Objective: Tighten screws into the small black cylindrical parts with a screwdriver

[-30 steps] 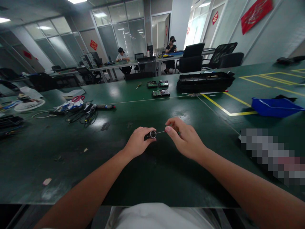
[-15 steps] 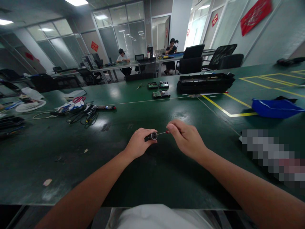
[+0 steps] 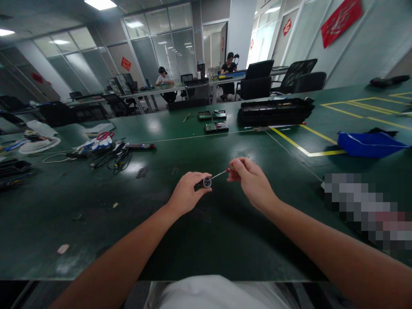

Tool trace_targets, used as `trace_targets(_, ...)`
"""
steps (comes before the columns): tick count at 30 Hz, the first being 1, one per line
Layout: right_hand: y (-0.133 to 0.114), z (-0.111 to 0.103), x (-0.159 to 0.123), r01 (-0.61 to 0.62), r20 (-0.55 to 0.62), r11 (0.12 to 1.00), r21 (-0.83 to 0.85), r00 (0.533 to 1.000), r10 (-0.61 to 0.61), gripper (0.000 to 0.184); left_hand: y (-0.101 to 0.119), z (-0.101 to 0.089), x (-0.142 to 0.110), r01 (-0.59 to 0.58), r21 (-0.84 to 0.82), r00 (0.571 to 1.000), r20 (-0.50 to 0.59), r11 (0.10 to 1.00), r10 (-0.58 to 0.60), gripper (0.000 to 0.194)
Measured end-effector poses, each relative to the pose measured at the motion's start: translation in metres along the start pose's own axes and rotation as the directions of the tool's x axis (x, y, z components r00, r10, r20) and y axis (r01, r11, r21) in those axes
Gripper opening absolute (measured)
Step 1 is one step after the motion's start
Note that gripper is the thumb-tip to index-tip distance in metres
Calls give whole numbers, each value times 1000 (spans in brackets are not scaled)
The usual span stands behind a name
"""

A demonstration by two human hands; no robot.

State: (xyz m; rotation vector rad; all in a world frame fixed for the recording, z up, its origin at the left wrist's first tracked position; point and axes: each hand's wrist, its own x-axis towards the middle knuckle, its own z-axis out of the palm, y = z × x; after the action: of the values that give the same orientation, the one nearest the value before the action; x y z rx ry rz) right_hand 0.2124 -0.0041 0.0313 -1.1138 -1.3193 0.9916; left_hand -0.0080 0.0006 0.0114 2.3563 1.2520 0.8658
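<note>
gripping black cylinder (image 3: 207,183): left hand (image 3: 186,193) clamped round it; right hand (image 3: 252,182) clamped on screwdriver (image 3: 219,174), shaft at cylinder's round end.

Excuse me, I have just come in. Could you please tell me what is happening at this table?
A person is working bare-handed at a green table. The left hand holds a short dark cylinder, its round end facing the camera. The right hand grips a thin tool with a metal shaft; the shaft reaches the cylinder's round end, but how far in, I cannot tell. Farther back lie a few circuit-board units and a long black part.
</note>
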Motion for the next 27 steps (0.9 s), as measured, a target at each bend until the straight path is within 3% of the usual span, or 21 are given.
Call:
trace_targets(2, 8, -3, 9, -162, 76, 969, 189, 986, 150, 27, -1, 0, 1, -18, -7, 1000, -8, 1000, 18, 37)
trace_targets(4, 13, -5, 14, -188, 64, 949, 252, 982, 178, 26, -1, 0, 1, 4, -12, 1000, -2, 1000, -4, 37)
trace_targets(8, 11, -3, 11, -62, -30, 983, 175, 997, 68, 29, 1, -2, 2, 47, -10, 999, 15, 999, -47, 38)
trace_targets(14, 1, 1, -2, 130, 11, 980, -148, 991, -130, 27, 3, -2, 2, 59, -2, 998, 18, 998, -59, 38)
trace_targets(18, -1, 0, -6, 216, 38, 955, -203, 976, -213, 25, 3, -1, 2, 71, -5, 997, 19, 997, -71, 39)
trace_targets(27, -5, 0, -12, 286, 95, 922, -260, 958, -270, 22, 2, -1, 1, 89, -23, 996, 23, 996, -88, 41)
